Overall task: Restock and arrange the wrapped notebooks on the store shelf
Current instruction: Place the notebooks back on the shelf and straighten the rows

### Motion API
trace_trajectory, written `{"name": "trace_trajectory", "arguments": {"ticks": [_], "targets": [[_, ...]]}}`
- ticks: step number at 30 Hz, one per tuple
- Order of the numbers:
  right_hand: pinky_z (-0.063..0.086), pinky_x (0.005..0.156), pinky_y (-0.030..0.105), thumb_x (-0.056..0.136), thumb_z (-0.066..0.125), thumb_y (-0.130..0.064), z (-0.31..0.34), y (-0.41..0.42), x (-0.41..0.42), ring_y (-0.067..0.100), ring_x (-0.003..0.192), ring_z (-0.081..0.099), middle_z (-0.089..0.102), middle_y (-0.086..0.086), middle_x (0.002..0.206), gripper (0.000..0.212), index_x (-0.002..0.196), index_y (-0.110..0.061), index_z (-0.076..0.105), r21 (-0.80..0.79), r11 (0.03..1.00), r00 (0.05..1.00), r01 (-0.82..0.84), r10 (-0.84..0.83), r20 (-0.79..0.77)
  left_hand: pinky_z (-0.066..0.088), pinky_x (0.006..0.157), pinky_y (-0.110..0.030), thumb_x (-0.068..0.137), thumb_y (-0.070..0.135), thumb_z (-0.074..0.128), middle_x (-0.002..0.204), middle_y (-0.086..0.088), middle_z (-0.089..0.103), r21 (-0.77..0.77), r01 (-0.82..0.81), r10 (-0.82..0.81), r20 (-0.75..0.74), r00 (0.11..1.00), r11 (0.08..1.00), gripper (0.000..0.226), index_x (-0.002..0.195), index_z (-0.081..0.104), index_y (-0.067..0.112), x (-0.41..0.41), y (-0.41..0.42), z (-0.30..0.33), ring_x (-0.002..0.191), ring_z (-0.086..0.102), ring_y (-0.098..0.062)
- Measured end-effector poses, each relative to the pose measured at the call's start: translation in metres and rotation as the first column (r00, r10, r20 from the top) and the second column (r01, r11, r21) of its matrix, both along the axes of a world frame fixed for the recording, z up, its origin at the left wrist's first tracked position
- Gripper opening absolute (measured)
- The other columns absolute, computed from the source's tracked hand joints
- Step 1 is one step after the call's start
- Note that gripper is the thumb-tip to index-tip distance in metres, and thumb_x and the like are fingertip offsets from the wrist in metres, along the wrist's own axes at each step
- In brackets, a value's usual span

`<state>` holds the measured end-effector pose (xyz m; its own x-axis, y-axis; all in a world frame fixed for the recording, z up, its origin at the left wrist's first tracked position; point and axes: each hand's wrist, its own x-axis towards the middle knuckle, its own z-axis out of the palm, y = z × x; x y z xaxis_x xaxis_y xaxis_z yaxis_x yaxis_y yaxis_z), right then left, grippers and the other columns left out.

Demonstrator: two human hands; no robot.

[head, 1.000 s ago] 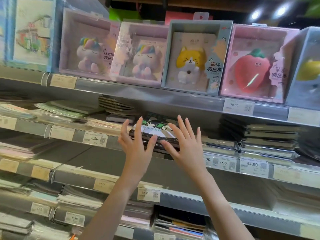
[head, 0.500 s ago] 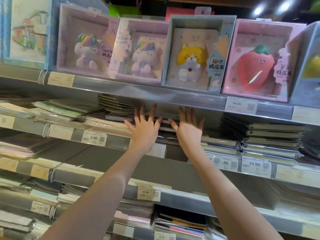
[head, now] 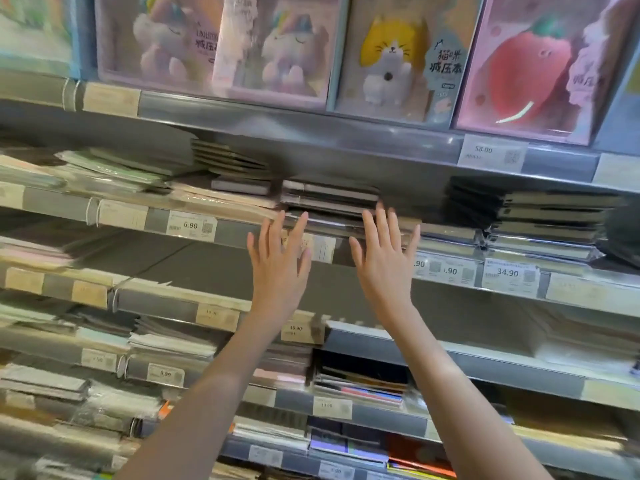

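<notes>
While both palms are facing the shelf, the left hand [head: 278,261] and right hand [head: 382,261] are hovering with fingers straight and spread, gripping nothing. Just above their fingertips, the stack of wrapped notebooks [head: 329,200] is lying flat on the shelf behind the price rail [head: 228,232]. Slippery wrap is the risk: an uneven push could be skewing the stack or sliding the top copies sideways.

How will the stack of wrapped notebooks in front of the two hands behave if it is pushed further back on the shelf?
The stack of wrapped notebooks would probably slide easily, since its film wrap looks glossy. The layers may shift against each other, because their edges already sit unevenly. Each looks flat and fairly stiff, so bending seems unlikely. The left hand and right hand are open in front of it.
</notes>
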<state>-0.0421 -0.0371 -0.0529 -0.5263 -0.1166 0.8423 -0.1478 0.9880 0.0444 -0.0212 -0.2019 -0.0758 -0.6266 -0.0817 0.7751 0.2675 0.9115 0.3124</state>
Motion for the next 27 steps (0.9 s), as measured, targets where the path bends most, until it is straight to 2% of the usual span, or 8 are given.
{"name": "trace_trajectory", "arguments": {"ticks": [5,10,18,23,27], "targets": [[0.011,0.112,0.058,0.098,0.022,-0.043,-0.025,-0.001,0.013,0.025,0.142,0.024,0.032,0.010,0.151,0.055,0.142,-0.012,0.036,0.019,1.000,1.000,-0.004,0.004,0.029,0.007,0.112,-0.055,0.092,0.035,0.028,0.147,-0.012,0.031,-0.054,-0.028,0.029,0.018,0.999,0.998,0.053,0.144,0.028,0.028,0.011,-0.004,-0.035,0.139,0.022,-0.034],[0.005,0.112,0.055,0.099,0.028,-0.042,-0.052,-0.005,0.025,0.021,0.143,0.014,0.026,0.009,0.153,0.054,0.143,-0.013,0.034,0.009,0.999,0.998,-0.033,0.032,0.045,0.003,0.112,-0.052,0.093,0.037,0.026,0.150,-0.013,0.027,-0.060,-0.026,0.031,0.100,0.995,0.998,0.054,0.146,0.024,0.028,0.027,-0.005,-0.063,0.140,0.019,-0.035],[0.006,0.112,0.056,0.099,0.028,-0.039,-0.106,-0.014,0.045,0.025,0.143,0.018,0.024,0.010,0.154,0.053,0.145,-0.012,0.030,0.014,0.999,0.992,-0.049,0.047,0.120,0.002,0.113,-0.052,0.096,0.030,0.042,0.150,-0.012,0.028,-0.059,0.006,0.005,0.181,0.983,0.998,0.051,0.145,0.029,0.028,0.050,-0.004,-0.122,0.141,0.018,-0.035],[0.005,0.113,0.055,0.100,0.029,-0.039,-0.152,-0.018,0.056,0.023,0.144,0.016,0.023,0.009,0.155,0.052,0.146,-0.014,0.028,0.004,0.997,0.973,-0.072,0.069,0.218,-0.003,0.114,-0.048,0.096,0.033,0.039,0.155,-0.009,0.018,-0.048,0.021,-0.007,0.276,0.961,0.999,0.056,0.148,0.016,0.033,0.063,-0.005,-0.163,0.144,0.007,-0.031],[0.009,0.112,0.056,0.099,0.032,-0.036,-0.189,-0.020,0.064,0.024,0.143,0.021,0.027,0.010,0.153,0.051,0.144,-0.013,0.032,-0.007,0.997,0.959,-0.077,0.076,0.272,-0.006,0.114,-0.047,0.097,0.035,0.037,0.154,-0.008,0.019,-0.032,0.029,-0.016,0.339,0.941,0.999,0.053,0.147,0.020,0.032,0.073,-0.008,-0.195,0.144,0.007,-0.030]]}}
